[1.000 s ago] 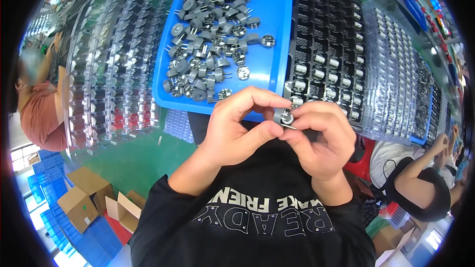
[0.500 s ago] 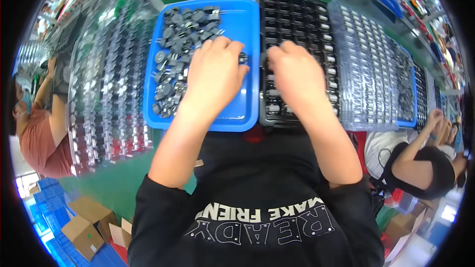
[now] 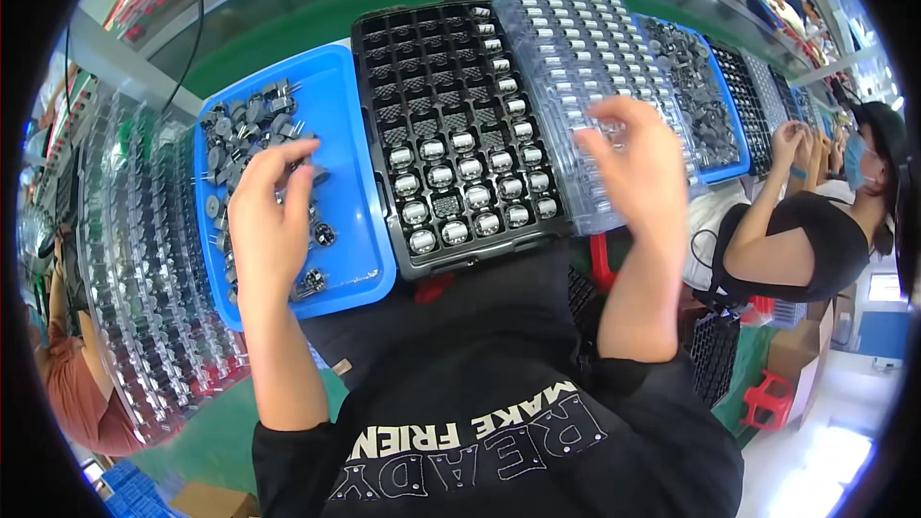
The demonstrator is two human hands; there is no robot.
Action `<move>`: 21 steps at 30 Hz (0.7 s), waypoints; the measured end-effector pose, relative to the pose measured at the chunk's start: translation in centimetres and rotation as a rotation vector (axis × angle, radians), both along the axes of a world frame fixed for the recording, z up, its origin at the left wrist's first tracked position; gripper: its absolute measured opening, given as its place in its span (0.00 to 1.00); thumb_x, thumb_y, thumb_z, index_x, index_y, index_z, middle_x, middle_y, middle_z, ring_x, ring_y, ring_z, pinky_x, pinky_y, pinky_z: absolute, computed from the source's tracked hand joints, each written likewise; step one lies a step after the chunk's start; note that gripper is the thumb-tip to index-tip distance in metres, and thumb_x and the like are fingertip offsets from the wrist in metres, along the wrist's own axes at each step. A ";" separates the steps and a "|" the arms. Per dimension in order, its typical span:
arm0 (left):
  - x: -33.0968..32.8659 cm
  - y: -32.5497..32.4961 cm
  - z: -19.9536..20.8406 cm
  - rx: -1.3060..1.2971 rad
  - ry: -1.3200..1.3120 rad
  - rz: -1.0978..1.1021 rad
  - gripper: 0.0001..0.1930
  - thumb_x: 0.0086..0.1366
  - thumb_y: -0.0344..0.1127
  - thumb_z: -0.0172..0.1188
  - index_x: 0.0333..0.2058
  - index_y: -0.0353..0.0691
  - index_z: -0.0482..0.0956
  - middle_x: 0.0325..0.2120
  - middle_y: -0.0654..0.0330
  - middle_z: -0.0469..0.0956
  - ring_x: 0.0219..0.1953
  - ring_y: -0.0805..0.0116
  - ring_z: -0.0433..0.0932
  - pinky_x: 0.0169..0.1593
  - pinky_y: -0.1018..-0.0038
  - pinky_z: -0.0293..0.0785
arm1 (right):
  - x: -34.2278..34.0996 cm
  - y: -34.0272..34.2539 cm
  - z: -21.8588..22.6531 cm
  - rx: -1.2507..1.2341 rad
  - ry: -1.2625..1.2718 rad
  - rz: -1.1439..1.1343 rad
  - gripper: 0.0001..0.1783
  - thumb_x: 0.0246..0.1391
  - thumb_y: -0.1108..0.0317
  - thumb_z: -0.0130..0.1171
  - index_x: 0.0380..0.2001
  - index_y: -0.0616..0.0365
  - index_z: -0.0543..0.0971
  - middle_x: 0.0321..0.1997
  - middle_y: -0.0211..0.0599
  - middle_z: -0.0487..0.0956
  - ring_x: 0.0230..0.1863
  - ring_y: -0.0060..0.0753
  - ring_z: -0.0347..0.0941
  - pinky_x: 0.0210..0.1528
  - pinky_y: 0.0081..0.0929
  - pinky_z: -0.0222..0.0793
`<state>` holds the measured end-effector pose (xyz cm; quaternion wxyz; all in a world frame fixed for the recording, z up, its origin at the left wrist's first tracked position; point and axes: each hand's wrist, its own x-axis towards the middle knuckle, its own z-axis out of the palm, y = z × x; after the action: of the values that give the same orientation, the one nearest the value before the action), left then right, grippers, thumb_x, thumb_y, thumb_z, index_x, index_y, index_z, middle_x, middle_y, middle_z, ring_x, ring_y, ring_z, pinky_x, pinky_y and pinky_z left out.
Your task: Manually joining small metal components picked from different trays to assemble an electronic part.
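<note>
Grey round parts point(image 3: 224, 125) lie heaped in the blue tray point(image 3: 353, 206), between nine and ten o'clock from the middle of our view. Our left hand point(image 3: 268, 211) is over that tray at nine o'clock, thumb and forefinger slightly parted, with nothing visible between them. Our right hand point(image 3: 649, 171), between two and three, is over the clear tray point(image 3: 587, 219), thumb and forefinger wide apart, gripping nothing we can see.

We judge that a crosswise pinch could bend the parts' thin pins, and that pins hooked together might drag neighbours along. A low right hand could jostle the silver cylinders there; a swinging wrist could likewise disturb the cylinders point(image 3: 433, 150) in the black tray point(image 3: 480, 254) at twelve.

The parts are squat, matt grey discs, some with bright metal pins; two sit apart from the heap, around five o'clock within their tray.
</note>
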<state>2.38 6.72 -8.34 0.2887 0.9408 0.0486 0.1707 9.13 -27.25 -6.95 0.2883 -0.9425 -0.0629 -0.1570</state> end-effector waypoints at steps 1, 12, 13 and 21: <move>-0.3 0.2 -0.1 -0.191 -0.018 -0.019 0.11 0.67 0.30 0.62 0.47 0.37 0.83 0.38 0.54 0.81 0.36 0.63 0.81 0.46 0.71 0.76 | 0.7 -2.1 0.3 -0.035 0.084 -0.071 0.16 0.48 0.66 0.72 0.39 0.60 0.83 0.36 0.40 0.84 0.38 0.37 0.81 0.43 0.33 0.75; -2.6 -2.0 -2.8 -0.764 -0.072 -0.092 0.20 0.72 0.27 0.58 0.61 0.33 0.73 0.49 0.59 0.77 0.42 0.74 0.78 0.48 0.77 0.77 | 3.5 -9.1 -2.3 0.015 0.203 0.080 0.08 0.54 0.69 0.66 0.35 0.63 0.83 0.33 0.34 0.81 0.34 0.25 0.76 0.40 0.24 0.70; -3.0 -2.1 -2.7 -0.777 -0.095 -0.094 0.20 0.71 0.26 0.59 0.61 0.35 0.75 0.48 0.60 0.76 0.41 0.76 0.76 0.47 0.77 0.76 | 3.6 -9.1 -2.5 -0.013 0.221 0.102 0.07 0.55 0.72 0.65 0.36 0.63 0.83 0.35 0.34 0.80 0.35 0.24 0.75 0.40 0.23 0.69; -4.6 -2.3 -2.9 -1.212 -0.023 -0.201 0.19 0.68 0.25 0.64 0.56 0.35 0.78 0.48 0.60 0.80 0.45 0.76 0.77 0.49 0.77 0.76 | 3.1 -8.1 -2.3 -0.032 0.160 0.203 0.10 0.57 0.78 0.59 0.43 0.61 0.82 0.35 0.29 0.77 0.32 0.21 0.68 0.39 0.21 0.66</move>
<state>-2.20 4.45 -11.22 0.7875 0.6073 0.0449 0.0948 12.27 -35.31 -9.26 0.2916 -0.9453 -0.1373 -0.0505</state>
